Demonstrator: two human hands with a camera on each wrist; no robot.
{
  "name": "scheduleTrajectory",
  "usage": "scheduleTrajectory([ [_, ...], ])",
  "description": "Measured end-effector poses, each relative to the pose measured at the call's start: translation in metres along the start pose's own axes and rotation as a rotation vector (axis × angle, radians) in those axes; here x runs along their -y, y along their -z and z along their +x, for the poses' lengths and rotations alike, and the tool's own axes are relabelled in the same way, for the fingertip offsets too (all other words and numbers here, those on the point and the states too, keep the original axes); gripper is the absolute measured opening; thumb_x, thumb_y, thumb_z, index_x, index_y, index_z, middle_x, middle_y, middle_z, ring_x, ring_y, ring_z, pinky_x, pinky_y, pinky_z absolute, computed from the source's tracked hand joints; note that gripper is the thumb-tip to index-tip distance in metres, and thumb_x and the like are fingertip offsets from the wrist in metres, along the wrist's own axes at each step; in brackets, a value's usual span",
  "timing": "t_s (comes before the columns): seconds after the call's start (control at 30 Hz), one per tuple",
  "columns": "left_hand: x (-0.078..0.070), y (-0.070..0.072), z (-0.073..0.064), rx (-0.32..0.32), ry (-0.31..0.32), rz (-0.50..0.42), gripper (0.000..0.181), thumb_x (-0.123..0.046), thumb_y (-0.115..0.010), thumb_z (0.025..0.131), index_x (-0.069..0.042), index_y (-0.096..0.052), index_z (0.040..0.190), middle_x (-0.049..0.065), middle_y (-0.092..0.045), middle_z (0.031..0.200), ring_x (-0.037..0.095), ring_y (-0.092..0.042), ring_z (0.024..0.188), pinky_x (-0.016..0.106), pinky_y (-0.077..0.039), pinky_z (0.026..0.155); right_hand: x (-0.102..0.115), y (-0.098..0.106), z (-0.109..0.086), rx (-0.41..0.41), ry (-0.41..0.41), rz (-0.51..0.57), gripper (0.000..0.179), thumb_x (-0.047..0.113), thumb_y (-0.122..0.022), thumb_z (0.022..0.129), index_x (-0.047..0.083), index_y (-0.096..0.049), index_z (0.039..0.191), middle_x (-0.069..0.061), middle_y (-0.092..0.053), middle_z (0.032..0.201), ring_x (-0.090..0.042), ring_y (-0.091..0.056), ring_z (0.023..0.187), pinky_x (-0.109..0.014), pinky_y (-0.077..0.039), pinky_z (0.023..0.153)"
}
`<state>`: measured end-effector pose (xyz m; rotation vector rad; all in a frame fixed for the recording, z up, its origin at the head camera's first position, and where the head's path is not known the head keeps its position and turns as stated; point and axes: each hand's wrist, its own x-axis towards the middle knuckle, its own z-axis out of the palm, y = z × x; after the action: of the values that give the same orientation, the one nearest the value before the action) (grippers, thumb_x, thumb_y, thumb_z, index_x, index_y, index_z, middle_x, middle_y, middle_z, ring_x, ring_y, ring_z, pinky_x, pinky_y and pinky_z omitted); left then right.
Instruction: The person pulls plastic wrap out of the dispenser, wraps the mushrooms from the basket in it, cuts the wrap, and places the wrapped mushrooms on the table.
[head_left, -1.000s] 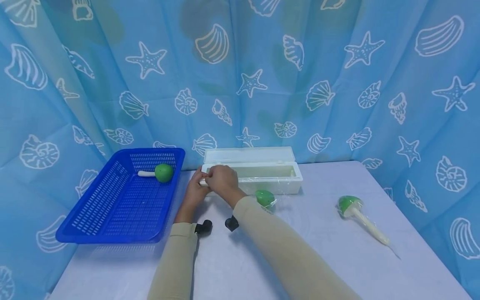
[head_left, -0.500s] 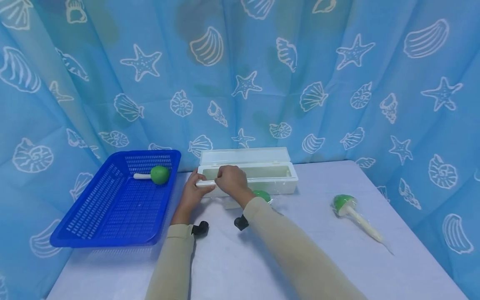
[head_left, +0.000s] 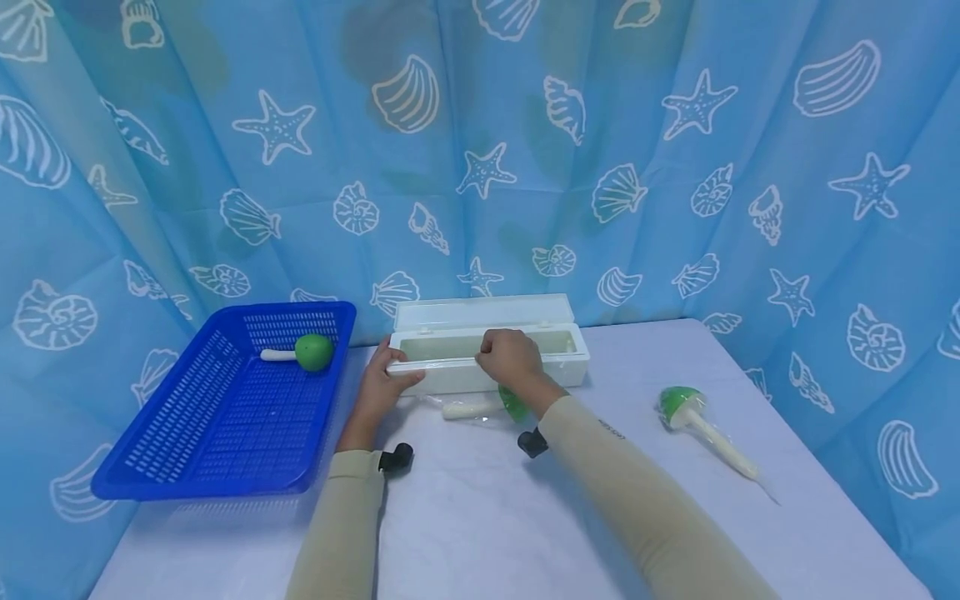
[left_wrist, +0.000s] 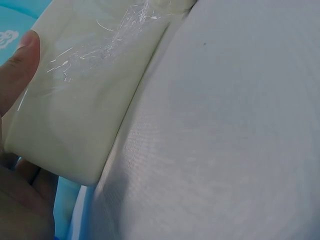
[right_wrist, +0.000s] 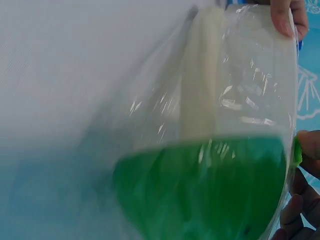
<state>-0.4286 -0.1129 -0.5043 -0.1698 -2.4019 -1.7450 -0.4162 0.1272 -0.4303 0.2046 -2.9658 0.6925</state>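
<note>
A long white plastic-film dispenser box stands at the back of the table, its lid raised. My left hand grips the box's left end, thumb on the front face and other fingers round the end. On the box's front edge, my right hand pinches a small green slider, mostly hidden by the fingers. Clear film spreads down over the front. Beneath it lies a green-domed thing with a white stick handle, its green head large in the right wrist view.
A blue mesh basket on the left contains a similar green-headed stick. Another one, wrapped in clear film, lies on the right of the white-covered table. A blue shell-print curtain hangs behind.
My right hand has slid rightward along the box's front edge, away from the left hand. My left hand stays at the left end, thumb now lying on the front. The head view has shifted slightly.
</note>
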Motion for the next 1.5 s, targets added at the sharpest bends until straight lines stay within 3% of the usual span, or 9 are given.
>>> scheduleTrajectory([
  [0.3, -0.001, 0.0, -0.001, -0.013, -0.027, 0.065, 0.03, -0.013, -0.083, 0.077, -0.004, -0.058, 0.091, 0.01, -0.027, 0.157, 0.037, -0.019, 0.143, 0.054, -0.02, 0.112, -0.027, 0.015, -0.004, 0.003, 0.0, -0.009, 0.012, 0.027, -0.066, 0.09, 0.016, -0.067, 0.086, 0.004, -0.062, 0.077, -0.016, -0.056, 0.068, -0.036, -0.047, 0.066],
  [0.63, 0.0, 0.003, 0.0, -0.032, -0.068, 0.067, 0.031, -0.01, -0.084, 0.076, -0.002, -0.057, 0.089, 0.015, -0.031, 0.154, 0.038, -0.023, 0.141, 0.053, -0.025, 0.11, -0.077, 0.038, -0.009, 0.005, -0.039, -0.038, 0.013, 0.027, -0.067, 0.089, 0.015, -0.069, 0.088, 0.001, -0.066, 0.084, -0.019, -0.06, 0.075, -0.039, -0.049, 0.067],
  [0.97, 0.0, 0.002, -0.001, -0.021, -0.041, 0.084, 0.03, -0.014, -0.083, 0.078, -0.003, -0.058, 0.092, 0.01, -0.031, 0.154, 0.035, -0.025, 0.141, 0.051, -0.027, 0.109, -0.113, 0.066, -0.017, 0.057, -0.088, -0.037, 0.016, 0.024, -0.066, 0.089, 0.009, -0.069, 0.094, -0.005, -0.066, 0.088, -0.023, -0.06, 0.076, -0.039, -0.05, 0.063],
  [1.1, 0.0, 0.0, -0.001, -0.026, -0.04, 0.081, 0.03, -0.013, -0.083, 0.077, -0.002, -0.059, 0.092, 0.009, -0.031, 0.154, 0.034, -0.025, 0.141, 0.051, -0.028, 0.109, -0.13, 0.076, -0.023, 0.055, -0.129, -0.007, 0.019, 0.024, -0.066, 0.089, 0.005, -0.068, 0.095, -0.008, -0.066, 0.088, -0.025, -0.059, 0.078, -0.039, -0.05, 0.065],
  [1.27, 0.001, -0.002, -0.004, -0.02, -0.042, 0.068, 0.031, -0.013, -0.083, 0.077, -0.002, -0.059, 0.092, 0.01, -0.031, 0.154, 0.035, -0.024, 0.141, 0.052, -0.028, 0.109, -0.135, 0.075, -0.027, 0.055, -0.164, 0.042, 0.021, 0.024, -0.065, 0.091, 0.004, -0.067, 0.097, -0.01, -0.065, 0.09, -0.026, -0.058, 0.081, -0.039, -0.05, 0.067],
  [1.5, -0.001, 0.002, -0.004, 0.0, -0.063, 0.062, 0.029, -0.012, -0.081, 0.079, -0.002, -0.058, 0.093, 0.013, -0.027, 0.156, 0.037, -0.02, 0.142, 0.052, -0.027, 0.109, -0.144, 0.071, -0.028, 0.039, -0.099, 0.165, 0.022, 0.024, -0.059, 0.098, 0.004, -0.066, 0.105, -0.013, -0.064, 0.103, -0.03, -0.057, 0.092, -0.042, -0.05, 0.073],
])
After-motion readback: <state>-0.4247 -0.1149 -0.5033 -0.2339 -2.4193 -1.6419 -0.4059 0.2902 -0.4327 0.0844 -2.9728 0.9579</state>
